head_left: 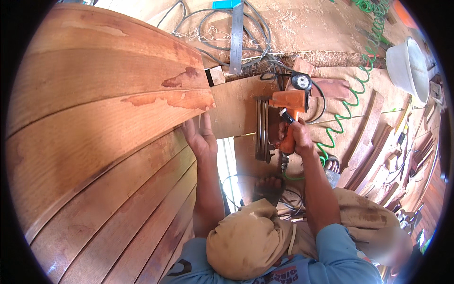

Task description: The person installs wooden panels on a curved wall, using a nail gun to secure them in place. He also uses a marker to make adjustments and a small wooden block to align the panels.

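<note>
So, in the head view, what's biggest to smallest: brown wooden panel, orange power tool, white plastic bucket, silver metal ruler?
1. Wooden panel
2. Power tool and plastic bucket: too alike to rank
3. Metal ruler

Steel ruler (pixel 236 45) lay among loops of dark cable (pixel 269 38). White bucket (pixel 399 66) sat near right rim of view; curved wooden strips (pixel 366 131) lay nearby.

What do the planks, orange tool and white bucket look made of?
Planks: wood; grain shows, reddish-brown, with darker blotches, perhaps stain or worn finish.
Orange tool: painted metal or moulded plastic, can't tell; its long rails look like bare metal, grey and shiny.
White bucket: probably plastic, given the smooth, thin-looking wall.
</note>
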The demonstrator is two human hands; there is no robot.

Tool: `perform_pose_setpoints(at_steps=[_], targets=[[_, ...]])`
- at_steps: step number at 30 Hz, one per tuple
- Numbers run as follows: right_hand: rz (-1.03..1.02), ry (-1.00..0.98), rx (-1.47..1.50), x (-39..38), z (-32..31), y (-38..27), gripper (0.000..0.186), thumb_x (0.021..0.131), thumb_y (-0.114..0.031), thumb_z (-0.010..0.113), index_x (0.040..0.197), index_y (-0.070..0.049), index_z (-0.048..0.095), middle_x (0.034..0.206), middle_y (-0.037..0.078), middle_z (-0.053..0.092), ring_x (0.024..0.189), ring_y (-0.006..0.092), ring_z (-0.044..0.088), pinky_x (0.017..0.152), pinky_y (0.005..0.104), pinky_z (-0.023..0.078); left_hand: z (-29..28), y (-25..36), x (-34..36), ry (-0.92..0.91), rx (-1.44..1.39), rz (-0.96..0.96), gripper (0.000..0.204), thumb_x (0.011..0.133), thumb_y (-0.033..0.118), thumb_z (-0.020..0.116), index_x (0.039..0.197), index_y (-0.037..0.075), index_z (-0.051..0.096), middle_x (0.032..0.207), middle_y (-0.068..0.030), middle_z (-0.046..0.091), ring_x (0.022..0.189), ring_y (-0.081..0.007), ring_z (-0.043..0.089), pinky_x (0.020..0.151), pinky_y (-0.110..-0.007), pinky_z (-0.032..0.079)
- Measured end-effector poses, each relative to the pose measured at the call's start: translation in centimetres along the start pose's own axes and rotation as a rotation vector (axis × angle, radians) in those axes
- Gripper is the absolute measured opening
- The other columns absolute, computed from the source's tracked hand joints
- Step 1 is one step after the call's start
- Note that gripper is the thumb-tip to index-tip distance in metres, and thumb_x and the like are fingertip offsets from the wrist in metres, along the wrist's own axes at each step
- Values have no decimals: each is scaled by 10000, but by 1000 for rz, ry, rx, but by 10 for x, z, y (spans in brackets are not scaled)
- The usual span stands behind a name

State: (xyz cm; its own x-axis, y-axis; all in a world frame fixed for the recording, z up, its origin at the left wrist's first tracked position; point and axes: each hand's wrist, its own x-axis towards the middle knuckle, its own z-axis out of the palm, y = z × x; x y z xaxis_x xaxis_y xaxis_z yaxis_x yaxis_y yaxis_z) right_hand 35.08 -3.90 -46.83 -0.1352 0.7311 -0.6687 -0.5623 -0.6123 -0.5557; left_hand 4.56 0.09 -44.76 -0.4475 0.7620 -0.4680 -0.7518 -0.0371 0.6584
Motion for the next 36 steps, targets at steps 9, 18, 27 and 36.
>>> perform_pose_setpoints(at_steps=[9, 18, 27, 36], targets=[[0, -1, 29, 0, 3, -1, 265, 919, -256, 626, 1054, -40, 554, 768, 87, 621, 617, 189, 601, 559, 321, 499, 11, -3, -7, 51, 33, 90, 539, 1032, 289, 587, 1463, 19, 411, 1476, -172, 443, 1402, -302, 429, 1180, -451, 429], [15, 16, 27, -2, 4, -4, 260, 915, -249, 611, 1062, -43, 552, 771, 83, 622, 617, 189, 598, 570, 328, 507, 21, -1, -10, 88, 19, 82, 553, 1040, 270, 572, 1490, 14, 377, 1499, -188, 394, 1429, -307, 384, 1198, -467, 402], [14, 55, -35, -6, 18, -5, 246, 871, -196, 535, 1047, -25, 556, 753, 76, 604, 603, 173, 578, 547, 314, 489, 18, 2, -7, 2, 79, 61, 614, 1031, 322, 583, 1526, 53, 338, 1564, -178, 322, 1453, -323, 363, 1202, -526, 359], [-50, -142, -381, -32, 86, 12, 404, 799, -11, 614, 1198, 47, 605, 858, 57, 667, 791, 118, 610, 677, 280, 500, 7, 6, -9, -30, 238, -60, 752, 967, 533, 621, 1558, 165, 338, 1626, -156, 277, 1478, -339, 354, 1091, -632, 278]])
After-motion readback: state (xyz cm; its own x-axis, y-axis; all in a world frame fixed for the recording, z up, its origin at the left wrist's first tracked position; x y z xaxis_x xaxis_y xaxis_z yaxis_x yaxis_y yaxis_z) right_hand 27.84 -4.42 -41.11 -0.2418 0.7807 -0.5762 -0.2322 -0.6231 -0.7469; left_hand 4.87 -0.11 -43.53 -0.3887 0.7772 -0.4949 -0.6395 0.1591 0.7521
